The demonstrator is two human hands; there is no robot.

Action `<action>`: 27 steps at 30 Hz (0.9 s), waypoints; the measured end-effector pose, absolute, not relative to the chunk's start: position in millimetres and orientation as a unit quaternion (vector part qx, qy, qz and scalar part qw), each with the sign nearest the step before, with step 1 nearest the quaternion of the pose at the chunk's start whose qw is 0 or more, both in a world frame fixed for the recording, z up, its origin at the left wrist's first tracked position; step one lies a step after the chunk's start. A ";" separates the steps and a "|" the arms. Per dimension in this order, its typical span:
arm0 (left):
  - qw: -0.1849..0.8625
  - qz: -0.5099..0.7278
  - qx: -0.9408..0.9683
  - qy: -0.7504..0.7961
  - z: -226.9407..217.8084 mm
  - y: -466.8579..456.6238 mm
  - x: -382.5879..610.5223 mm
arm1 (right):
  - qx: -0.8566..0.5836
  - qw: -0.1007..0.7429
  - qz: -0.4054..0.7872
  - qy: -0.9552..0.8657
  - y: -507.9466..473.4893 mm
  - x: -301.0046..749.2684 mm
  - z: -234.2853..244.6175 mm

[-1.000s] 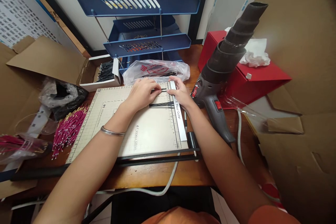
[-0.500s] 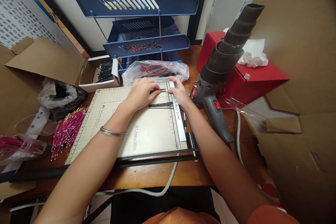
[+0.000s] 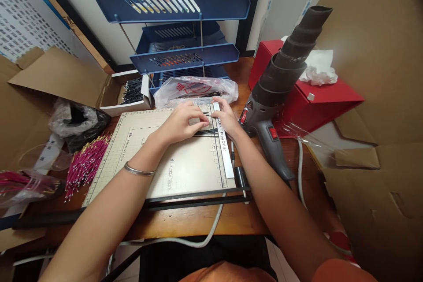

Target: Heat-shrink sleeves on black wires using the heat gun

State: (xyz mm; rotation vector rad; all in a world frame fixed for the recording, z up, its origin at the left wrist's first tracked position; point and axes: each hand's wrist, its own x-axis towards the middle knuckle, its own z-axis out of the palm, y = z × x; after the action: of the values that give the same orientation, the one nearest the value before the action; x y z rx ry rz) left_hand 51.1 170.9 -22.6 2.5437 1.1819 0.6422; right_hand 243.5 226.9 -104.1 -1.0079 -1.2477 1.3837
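Note:
On the cream gridded board of a paper cutter (image 3: 185,167), several thin black strips (image 3: 205,132) lie side by side, their right ends running to the white guide bar (image 3: 225,152). Just above them hovers my left hand (image 3: 185,121), thumb and fingertips a little apart, with nothing I can make out between them. It partly covers the strips. My right hand (image 3: 228,119) grips the far end of the guide bar, thumb on its left side and fingers around the top. A short dark piece (image 3: 206,113) lies by the left fingertips.
A heat gun (image 3: 272,97) stands at the right, before a red box (image 3: 324,101). Behind the board are a plastic bag (image 3: 196,90) and blue tiered trays (image 3: 185,55). Magenta sticks (image 3: 84,167) and a box of black pieces (image 3: 132,91) are at the left.
My left hand has shifted right and slightly nearer me, over the black strips, and its fingertips have parted. My right hand stays on the guide bar.

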 end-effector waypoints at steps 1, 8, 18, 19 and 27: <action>0.144 0.217 0.878 0.402 -23.1 170.1 52.2 | -0.415 0.488 0.570 -0.514 226.9 243.7 -104.3; 0.163 0.172 0.891 0.388 -27.3 172.5 53.0 | -0.418 0.485 0.571 -0.514 226.5 244.2 -103.4; 0.076 0.143 0.886 0.435 -23.2 171.0 49.3 | -0.398 0.477 0.576 -0.531 225.4 246.8 -101.3; 0.068 0.141 0.883 0.443 -22.6 170.9 48.3 | -0.395 0.472 0.577 -0.536 224.8 247.5 -100.3; 0.044 0.141 0.870 0.471 -20.1 170.4 47.7 | -0.374 0.448 0.570 -0.578 221.3 252.0 -98.2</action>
State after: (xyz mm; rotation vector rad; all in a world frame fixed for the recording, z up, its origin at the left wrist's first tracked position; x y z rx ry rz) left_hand 47.7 170.4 -20.1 2.6584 1.4397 0.4315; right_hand 252.0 221.3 -98.2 -0.9256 -1.4303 1.4109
